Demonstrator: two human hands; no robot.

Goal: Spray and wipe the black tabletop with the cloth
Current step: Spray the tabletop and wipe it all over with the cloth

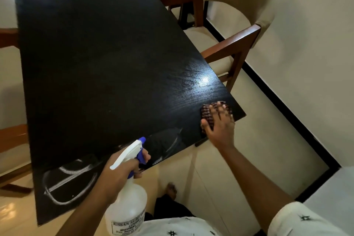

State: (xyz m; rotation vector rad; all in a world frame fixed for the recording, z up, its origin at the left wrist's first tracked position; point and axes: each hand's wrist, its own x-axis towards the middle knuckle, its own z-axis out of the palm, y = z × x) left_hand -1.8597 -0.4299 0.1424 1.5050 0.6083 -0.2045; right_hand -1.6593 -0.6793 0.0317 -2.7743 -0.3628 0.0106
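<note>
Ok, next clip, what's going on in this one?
A person is cleaning a black table. The right hand presses a dark cloth flat on the table's near right corner. The left hand holds a white spray bottle by its blue trigger at the near edge. Chairs stand around the table.

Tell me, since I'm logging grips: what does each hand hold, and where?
Left hand grips the spray bottle by its neck, finger on the trigger. Right hand presses flat on the cloth.

A home dining room.
Black dining table (99,59), cushioned wooden armchair (235,44) drawn up at its right edge, pale tiled floor (239,140) below.
</note>
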